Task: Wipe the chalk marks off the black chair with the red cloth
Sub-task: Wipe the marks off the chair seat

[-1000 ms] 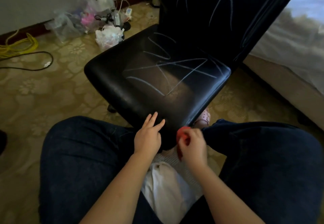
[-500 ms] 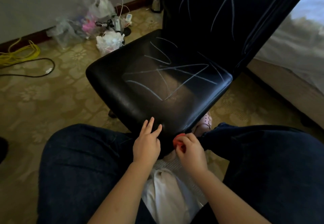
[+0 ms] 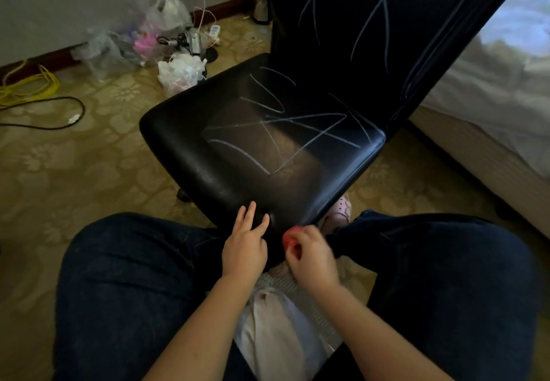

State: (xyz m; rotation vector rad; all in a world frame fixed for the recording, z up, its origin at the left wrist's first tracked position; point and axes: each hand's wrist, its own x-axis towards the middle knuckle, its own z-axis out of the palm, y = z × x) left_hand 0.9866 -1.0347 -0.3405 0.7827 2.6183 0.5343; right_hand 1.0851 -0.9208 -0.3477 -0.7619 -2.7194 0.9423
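Curled round the red cloth (image 3: 289,240), the right hand (image 3: 314,258) holds it bunched so that only a small red patch shows past the fingers, just below the front edge of the black chair (image 3: 208,157); whether the cloth touches the seat cannot be told. The left hand (image 3: 244,251) is relaxed, its fingers (image 3: 248,214) straight and slightly spread, their tips resting on the seat's front rim just beside the right hand. Pale chalk marks (image 3: 268,130) cross the seat in loops and long strokes, and more run up the backrest (image 3: 384,11). The person sits facing the chair, knees in dark trousers (image 3: 125,276) on either side of its front corner, with a white garment (image 3: 268,330) showing between the forearms. On the patterned carpet (image 3: 74,166) to the left lie a yellow cable (image 3: 29,88), a black cable (image 3: 35,127) and several plastic bags (image 3: 180,72) near the wall. A metal kettle (image 3: 262,3) stands by the skirting behind the chair. A bed (image 3: 491,97) with pale covers lies to the chair's right.
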